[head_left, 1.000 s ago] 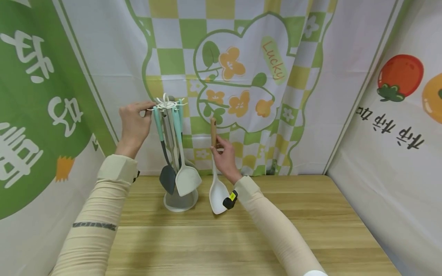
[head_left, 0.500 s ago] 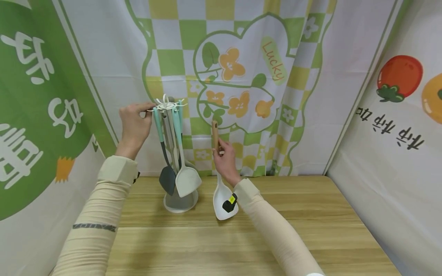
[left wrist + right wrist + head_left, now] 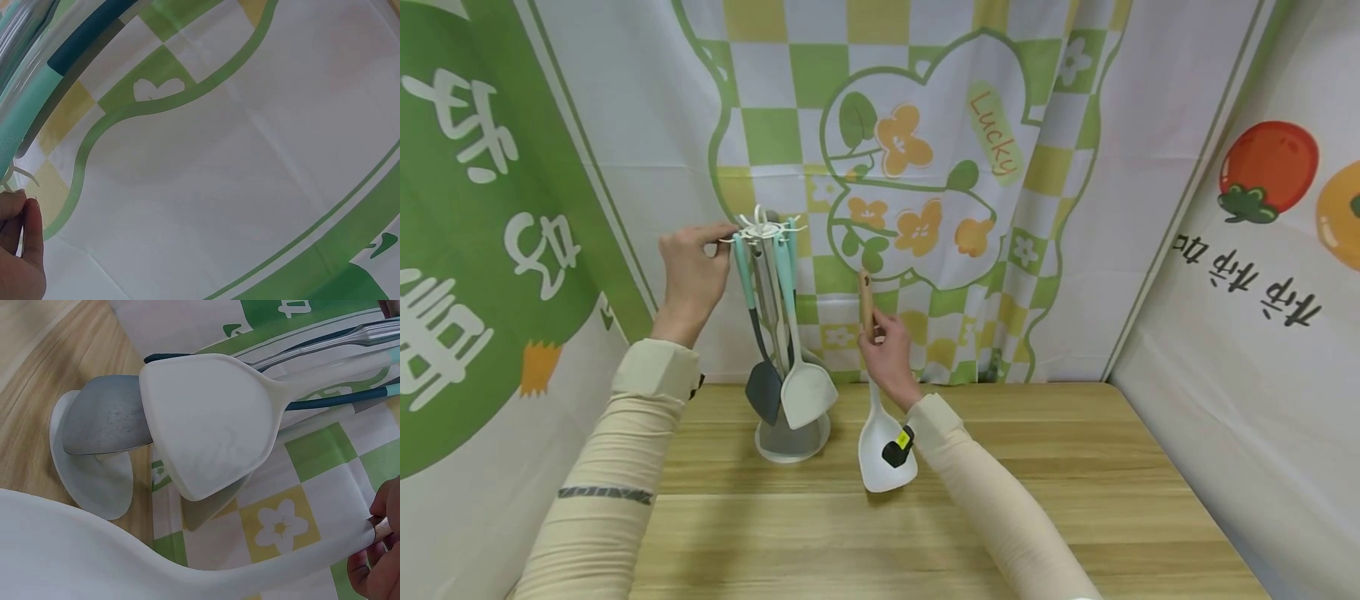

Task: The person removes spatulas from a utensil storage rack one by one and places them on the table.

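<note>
My right hand grips the wooden handle of a white spatula, held upright with its blade down, right of a utensil rack. In the right wrist view, the same spatula fills the lower left, and fingers of the hand wrap its handle. On the rack's left side, my left hand pinches a white hook at the top; the left wrist view shows that hand's fingertips together there. From the rack hang a pale turner, a dark turner and other utensils, partly hidden.
The rack's round base stands on a wooden table near its back edge. A checked, flower-printed curtain hangs close behind. Printed cloth walls enclose both sides.
The white spatula and my right hand have come down slightly and nearer, and the blade has shifted a little right overall. My left hand and the rack have stayed put.
</note>
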A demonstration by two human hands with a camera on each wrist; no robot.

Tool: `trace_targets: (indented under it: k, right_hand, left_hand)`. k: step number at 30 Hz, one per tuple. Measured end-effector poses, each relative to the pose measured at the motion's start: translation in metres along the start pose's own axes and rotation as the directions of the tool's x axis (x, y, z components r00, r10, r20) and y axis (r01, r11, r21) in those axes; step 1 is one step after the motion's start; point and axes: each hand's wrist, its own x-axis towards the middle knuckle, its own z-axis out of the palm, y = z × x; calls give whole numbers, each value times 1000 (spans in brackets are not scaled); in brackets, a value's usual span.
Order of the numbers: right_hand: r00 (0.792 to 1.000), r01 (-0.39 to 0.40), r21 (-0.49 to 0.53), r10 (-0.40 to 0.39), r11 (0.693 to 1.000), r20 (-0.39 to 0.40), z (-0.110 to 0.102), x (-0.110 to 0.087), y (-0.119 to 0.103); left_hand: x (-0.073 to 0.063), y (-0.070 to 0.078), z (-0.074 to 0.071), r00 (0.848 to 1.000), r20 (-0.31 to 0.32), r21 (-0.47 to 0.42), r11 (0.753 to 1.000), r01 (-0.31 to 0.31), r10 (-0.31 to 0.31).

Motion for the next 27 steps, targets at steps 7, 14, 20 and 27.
trace_targets:
  k: [7,14,20,27]
  right_hand:
    - [1000,-22,-23,23,999,19,2,-4,1]
    - [999,-39,-39,40,998,23,4,-8,4]
    - [998,-56,-27,57,998,27,5,-11,8]
    - [996,-75,-29,77,997,45,4,-15,12]
  left_hand:
    - [0,0,0,1000,-1,0,1000,1,-1]
    - [0,0,0,1000,-4,-1,1000,-4,4]
    - [0,0,0,1000,4,-1,1000,2,-2]
    - [0,2,-1,1000,6,1,1000,9,-9]
